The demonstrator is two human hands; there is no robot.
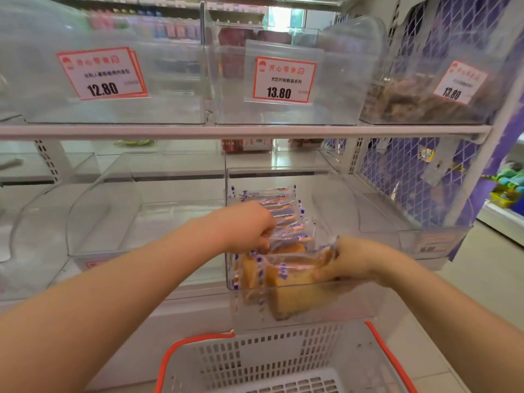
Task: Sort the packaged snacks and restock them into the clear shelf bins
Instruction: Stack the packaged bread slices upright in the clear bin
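A clear bin [351,304] on the lower shelf holds a row of wrapped cake slices [283,211] in clear packets with blue print. My left hand [249,231] reaches into the bin from the left, its fingers curled down onto the packets in the row. My right hand [351,265] grips one wrapped cake slice [295,282] by its right end at the front of the bin, behind the front wall.
A white shopping basket [272,361] with an orange rim stands below the bin. Clear bins [119,222] sit to the left on the same shelf. The upper shelf carries bins with price tags [283,80], the rightmost bin [425,106] holding brown snacks. A purple mesh panel [411,177] closes the right.
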